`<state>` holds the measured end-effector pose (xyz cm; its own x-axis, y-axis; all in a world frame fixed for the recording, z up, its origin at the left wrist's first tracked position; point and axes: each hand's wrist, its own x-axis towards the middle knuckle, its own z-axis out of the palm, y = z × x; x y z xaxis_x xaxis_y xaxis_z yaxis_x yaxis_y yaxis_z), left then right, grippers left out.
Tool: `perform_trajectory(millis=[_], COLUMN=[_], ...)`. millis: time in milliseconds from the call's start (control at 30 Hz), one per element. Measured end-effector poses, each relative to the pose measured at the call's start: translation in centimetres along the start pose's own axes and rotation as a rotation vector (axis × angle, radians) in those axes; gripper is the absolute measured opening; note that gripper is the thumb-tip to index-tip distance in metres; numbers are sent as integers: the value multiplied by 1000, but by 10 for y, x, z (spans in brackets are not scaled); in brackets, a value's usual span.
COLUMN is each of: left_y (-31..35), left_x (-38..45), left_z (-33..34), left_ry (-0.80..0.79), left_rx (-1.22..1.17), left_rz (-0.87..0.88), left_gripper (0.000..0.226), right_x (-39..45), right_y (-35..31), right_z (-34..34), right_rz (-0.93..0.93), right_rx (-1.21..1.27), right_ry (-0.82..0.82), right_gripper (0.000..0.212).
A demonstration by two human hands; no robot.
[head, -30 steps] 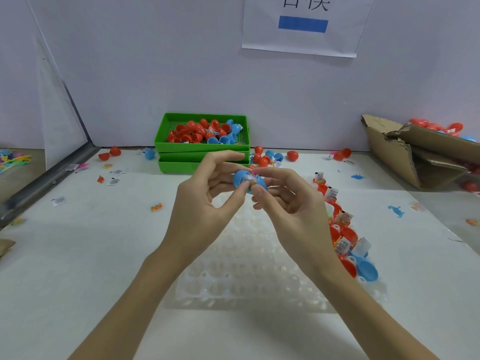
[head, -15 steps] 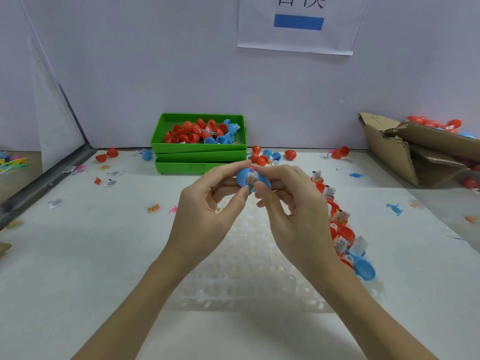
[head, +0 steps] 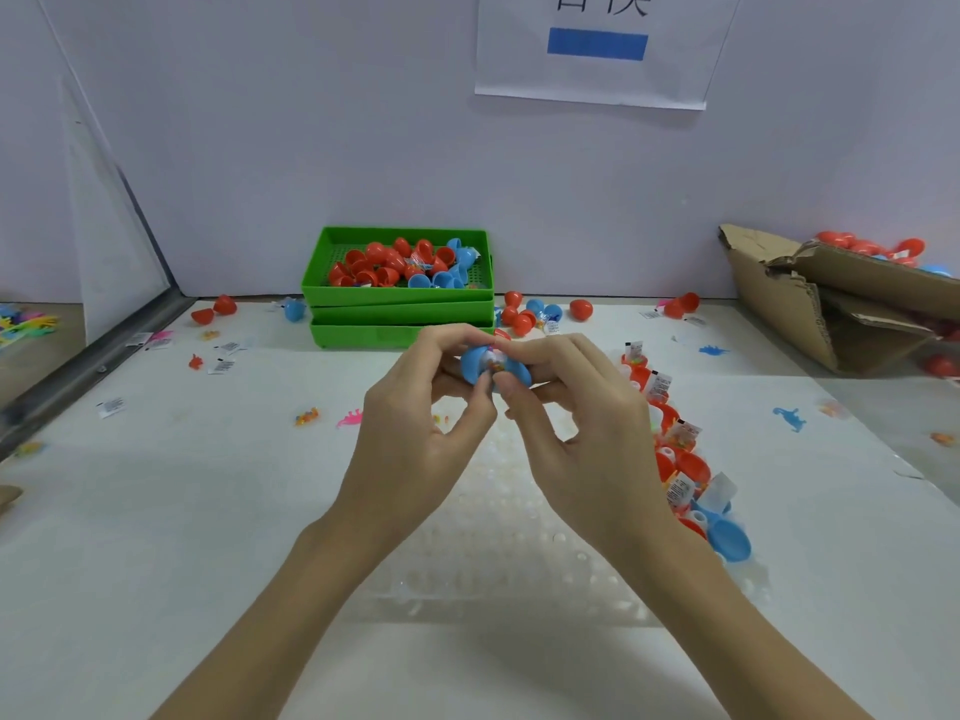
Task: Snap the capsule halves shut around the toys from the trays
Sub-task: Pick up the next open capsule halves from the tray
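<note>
Both hands [head: 415,423] pinch smooth rounded blue capsule [head: 475,363]

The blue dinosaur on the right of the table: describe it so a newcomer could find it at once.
Start at the torn cardboard box at the table's right edge. In front of it, on bare white tabletop right of the row of open capsule halves, lies the blue dinosaur. A smaller blue toy lies farther back; this one is nearer the camera, larger and alone.
</note>
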<state>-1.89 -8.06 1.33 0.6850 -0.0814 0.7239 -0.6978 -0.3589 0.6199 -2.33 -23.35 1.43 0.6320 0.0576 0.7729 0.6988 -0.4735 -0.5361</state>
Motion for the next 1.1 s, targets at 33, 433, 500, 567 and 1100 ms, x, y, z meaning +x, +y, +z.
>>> perform_trajectory(millis=[33,433,500,567,1100], left_y=[0,1,0,0,-2], left_x=[0,8,9,9,8], left_z=[0,-11,-13,-13,-14], left_ry=[-2,19,9,1,-67], left_rx=[11,46,38,18,26], left_rz=[6,54,45,30,20], left_gripper=[34,13,9,7,9], right_x=[0,1,1,1,2], right_y=[-1,-6,-6,-5,-2], right_z=[0,0,0,0,0], right_rz=[30,398,439,456,423], right_rx=[38,521,556,574,505], right_ry=[-4,17,19,9,-31], right_gripper=[26,20,19,19,21])
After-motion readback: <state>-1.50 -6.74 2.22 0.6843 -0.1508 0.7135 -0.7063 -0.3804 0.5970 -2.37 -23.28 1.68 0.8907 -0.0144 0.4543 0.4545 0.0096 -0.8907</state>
